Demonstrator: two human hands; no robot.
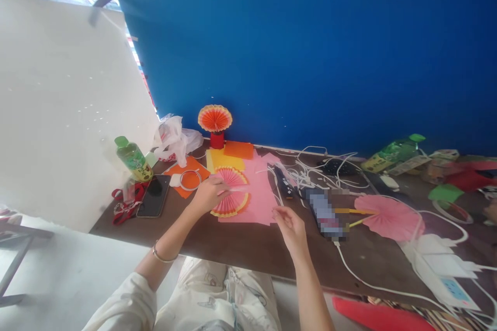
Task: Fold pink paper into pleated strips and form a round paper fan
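Note:
A pleated pink paper fan (233, 204) with a yellow and orange edge lies spread on pink paper sheets (264, 191). My left hand (209, 195) is at the fan's left side, its fingers closed on the fan near its middle. A pale strip runs across the fan from those fingertips. My right hand (290, 225) is raised at the right edge of the pink sheets, thumb and fingertips pressed together; whatever they hold, if anything, is too small to make out. Behind the sheets stands a finished-looking round orange fan (215, 118) on a red base (217, 139).
At left are a green-capped bottle (134, 159), a black phone (154, 196) and a tape roll (190, 180). At right lie tangled white cables (306, 173), a lit phone (325, 213), a pink fan with yellow sticks (394, 217) and a power strip (450, 289).

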